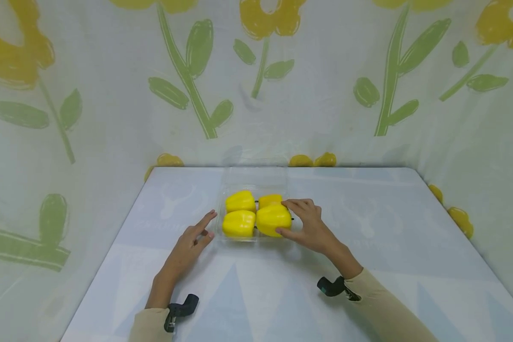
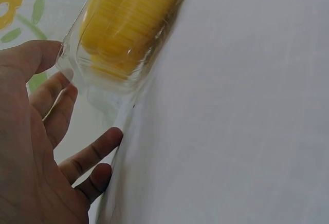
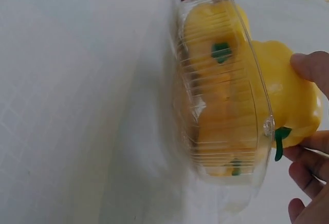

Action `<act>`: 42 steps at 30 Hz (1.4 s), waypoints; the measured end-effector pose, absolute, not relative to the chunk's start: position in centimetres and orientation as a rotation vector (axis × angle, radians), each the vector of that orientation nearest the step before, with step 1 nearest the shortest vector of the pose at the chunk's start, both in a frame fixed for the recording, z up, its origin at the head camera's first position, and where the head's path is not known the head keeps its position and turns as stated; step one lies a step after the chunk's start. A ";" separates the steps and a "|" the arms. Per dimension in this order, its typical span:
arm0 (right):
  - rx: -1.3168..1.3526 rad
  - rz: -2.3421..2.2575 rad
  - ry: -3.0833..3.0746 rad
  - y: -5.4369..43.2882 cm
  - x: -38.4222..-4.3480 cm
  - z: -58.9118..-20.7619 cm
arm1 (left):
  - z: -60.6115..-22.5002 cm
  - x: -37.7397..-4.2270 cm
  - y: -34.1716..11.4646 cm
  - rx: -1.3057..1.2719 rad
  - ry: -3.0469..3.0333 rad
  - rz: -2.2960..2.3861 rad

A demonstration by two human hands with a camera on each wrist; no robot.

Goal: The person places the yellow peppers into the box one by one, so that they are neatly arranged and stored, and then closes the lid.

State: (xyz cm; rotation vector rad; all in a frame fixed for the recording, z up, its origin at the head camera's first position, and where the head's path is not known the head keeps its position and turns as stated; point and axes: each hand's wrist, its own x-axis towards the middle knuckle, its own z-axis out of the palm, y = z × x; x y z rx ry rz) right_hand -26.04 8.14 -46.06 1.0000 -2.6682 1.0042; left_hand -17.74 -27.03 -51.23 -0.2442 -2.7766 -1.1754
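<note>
A clear plastic clamshell box [image 1: 219, 223] sits on the table with several yellow bell peppers inside, in two rows. My right hand [image 1: 308, 225] grips the front right yellow bell pepper [image 1: 273, 221] between thumb and fingers. In the right wrist view this bell pepper [image 3: 288, 90] stands up above the box's rim, its green stem toward the camera. My left hand [image 1: 188, 249] is at the box's left side, fingers spread and loosely extended. Seen from the left wrist, the thumb and fingertips of the left hand [image 2: 46, 116] are right at the corner of the box [image 2: 77, 75].
The box's transparent lid [image 1: 254, 176] is folded back toward the table's far edge. A pale blue and white patterned cover lies over the table [image 1: 367, 209]. Behind it hangs a light curtain [image 1: 308, 104] printed with yellow flowers and green leaves.
</note>
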 end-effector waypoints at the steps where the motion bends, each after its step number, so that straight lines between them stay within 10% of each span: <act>1: 0.995 1.000 -2.670 8.1 -26.1 -46.1 | -51.2 -17.7 -27.0 -0.243 -2.776 -1.174; 42: 0.925 0.995 -2.750 7.2 -26.1 -46.6 | -51.0 -17.6 -26.9 -0.231 -2.784 -1.188</act>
